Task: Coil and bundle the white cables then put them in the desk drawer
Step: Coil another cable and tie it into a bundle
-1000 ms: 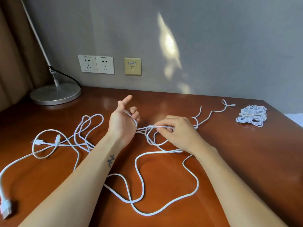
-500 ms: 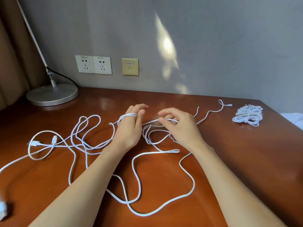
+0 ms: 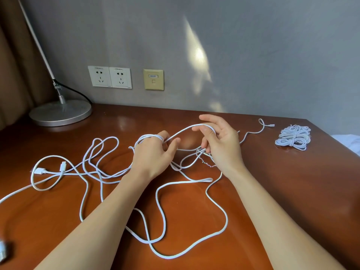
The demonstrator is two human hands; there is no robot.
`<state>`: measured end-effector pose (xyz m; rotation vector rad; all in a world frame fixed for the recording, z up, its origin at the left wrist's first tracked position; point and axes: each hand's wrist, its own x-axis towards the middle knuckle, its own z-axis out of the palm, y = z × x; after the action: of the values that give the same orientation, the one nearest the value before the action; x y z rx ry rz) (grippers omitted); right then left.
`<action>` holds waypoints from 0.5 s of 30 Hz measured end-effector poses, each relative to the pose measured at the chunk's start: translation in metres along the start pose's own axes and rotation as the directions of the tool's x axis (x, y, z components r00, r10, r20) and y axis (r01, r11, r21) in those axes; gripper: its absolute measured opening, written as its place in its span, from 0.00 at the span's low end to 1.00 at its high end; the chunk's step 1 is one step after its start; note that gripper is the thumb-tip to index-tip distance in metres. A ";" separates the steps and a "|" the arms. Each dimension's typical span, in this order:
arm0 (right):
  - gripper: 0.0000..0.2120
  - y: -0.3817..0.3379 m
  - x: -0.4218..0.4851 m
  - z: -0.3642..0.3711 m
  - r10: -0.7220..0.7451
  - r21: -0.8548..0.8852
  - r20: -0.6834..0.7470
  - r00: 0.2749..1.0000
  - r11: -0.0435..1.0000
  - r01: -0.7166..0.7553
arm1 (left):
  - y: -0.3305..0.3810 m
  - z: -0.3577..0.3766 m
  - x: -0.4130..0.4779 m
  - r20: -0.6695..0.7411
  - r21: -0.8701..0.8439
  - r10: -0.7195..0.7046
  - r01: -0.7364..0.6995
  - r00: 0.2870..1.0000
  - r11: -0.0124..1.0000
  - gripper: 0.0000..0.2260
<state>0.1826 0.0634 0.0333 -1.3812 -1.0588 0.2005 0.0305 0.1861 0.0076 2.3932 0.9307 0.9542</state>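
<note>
1. Left hand [image 3: 153, 152] is palm-down over the desk [image 3: 292, 191]. Its fingers are bent forward with a few turns of the white cable [image 3: 161, 211] wrapped round them near the tips, and the thumb sticks out to the side, right next to the strand leaving the wraps.
2. Right hand [image 3: 222, 141] is raised a bit, palm facing left. It pinches that same strand between the thumb and a couple of bent fingers, while the index finger is lifted loose above it. The strand arcs up between the two hands.
3. The rest of the white cable is sprawled all over the desk: big loose loops in front of and under both forearms, and more loops off to the left with a connector [image 3: 39, 170] lying there.
4. One bundled cable [image 3: 294, 137] sits coiled at the far right of the desk, well apart from the hands.
5. Background stuff: lamp base [image 3: 60, 112] at the back left, and two wall sockets [image 3: 110, 76] with a beige port plate [image 3: 153, 79] just beside them.
</note>
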 end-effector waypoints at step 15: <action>0.07 0.005 -0.002 -0.002 -0.094 -0.235 0.043 0.995 0.967 0.102 | -0.007 0.000 -0.001 -0.005 -0.250 -0.102 0.098 0.995 0.963 0.32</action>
<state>0.1855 0.0621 0.0288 -1.5385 -1.2038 0.0226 0.0268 0.1903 0.0030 2.1106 0.8724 0.9927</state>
